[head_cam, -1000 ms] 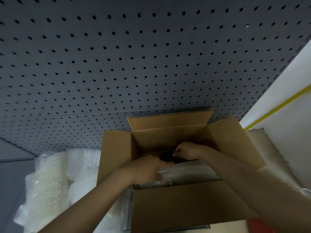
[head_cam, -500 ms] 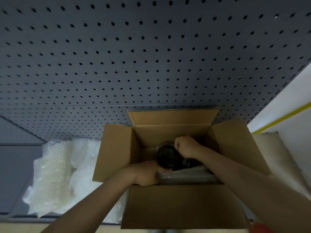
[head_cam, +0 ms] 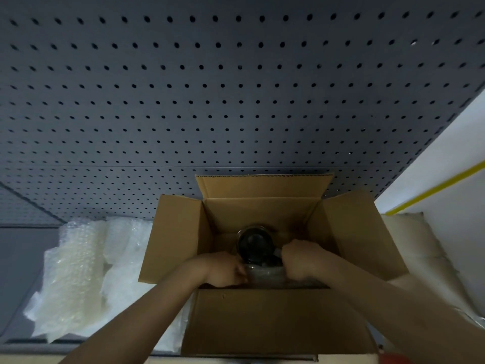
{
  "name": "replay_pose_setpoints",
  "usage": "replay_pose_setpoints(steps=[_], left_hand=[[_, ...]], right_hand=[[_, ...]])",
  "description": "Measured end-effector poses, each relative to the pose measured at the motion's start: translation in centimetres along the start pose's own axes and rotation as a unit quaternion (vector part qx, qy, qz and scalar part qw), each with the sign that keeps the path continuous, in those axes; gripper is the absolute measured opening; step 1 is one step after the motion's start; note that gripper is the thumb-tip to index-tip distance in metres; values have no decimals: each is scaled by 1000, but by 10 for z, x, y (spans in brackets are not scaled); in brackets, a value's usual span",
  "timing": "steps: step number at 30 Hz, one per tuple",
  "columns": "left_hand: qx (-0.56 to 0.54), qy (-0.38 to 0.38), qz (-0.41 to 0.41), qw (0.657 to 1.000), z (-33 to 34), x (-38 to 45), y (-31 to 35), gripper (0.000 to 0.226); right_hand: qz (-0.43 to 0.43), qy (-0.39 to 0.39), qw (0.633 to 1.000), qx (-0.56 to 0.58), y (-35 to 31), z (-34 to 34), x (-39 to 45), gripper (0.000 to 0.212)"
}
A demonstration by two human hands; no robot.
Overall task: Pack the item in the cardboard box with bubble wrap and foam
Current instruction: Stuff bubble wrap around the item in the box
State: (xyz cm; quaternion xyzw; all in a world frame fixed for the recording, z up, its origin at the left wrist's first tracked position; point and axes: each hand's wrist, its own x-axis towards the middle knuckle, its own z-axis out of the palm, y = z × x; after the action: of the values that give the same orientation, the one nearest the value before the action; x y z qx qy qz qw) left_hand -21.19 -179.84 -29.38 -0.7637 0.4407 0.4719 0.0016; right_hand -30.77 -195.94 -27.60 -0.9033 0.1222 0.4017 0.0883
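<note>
Inside cardboard box [head_cam: 262, 321]: round black item [head_cam: 254, 245], glossy; both hands gripping its clear wrap [head_cam: 265, 278].

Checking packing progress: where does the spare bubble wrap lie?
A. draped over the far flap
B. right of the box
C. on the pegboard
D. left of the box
D: the bubble wrap is piled on the surface left of the box.

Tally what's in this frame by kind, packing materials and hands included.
Cardboard box: 1
Dark round item inside the box: 1
Bubble wrap pile left of the box: 1
Pale foam pad right of the box: 1
Hands: 2, left hand, right hand
Total: 6
</note>
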Motion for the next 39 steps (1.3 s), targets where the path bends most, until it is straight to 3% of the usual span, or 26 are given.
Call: replay_pose_setpoints(steps=[5, 8, 14, 19, 27, 32, 39], left_hand=[[-29, 20, 1, 999, -3, -6, 0, 36], [-43, 78, -2, 996, -9, -18, 1, 40], [-77, 225, 0, 971, -37, -69, 3, 49], [-102, 272, -41, 956, -44, -117, -19, 51], [-101, 346, -69, 930, -29, -194, -92, 47], [-48, 326, -102, 939, -9, -240, -160, 48], [-12, 290, -124, 949, 9, -291, -232, 50]], right_hand=[[15, -3, 999, 39, 1, 5, -1, 23], [4, 21, 998, 66, 3, -5, -8, 25], [-97, 65, 978, 172, -17, -49, -48, 60], [-150, 120, 962, 196, -53, -68, -74, 58], [-139, 151, 962, 178, -130, -79, -84, 52], [-126, 169, 965, 159, -212, -77, -81, 43], [-126, 173, 960, 179, -309, -66, -64, 51]])
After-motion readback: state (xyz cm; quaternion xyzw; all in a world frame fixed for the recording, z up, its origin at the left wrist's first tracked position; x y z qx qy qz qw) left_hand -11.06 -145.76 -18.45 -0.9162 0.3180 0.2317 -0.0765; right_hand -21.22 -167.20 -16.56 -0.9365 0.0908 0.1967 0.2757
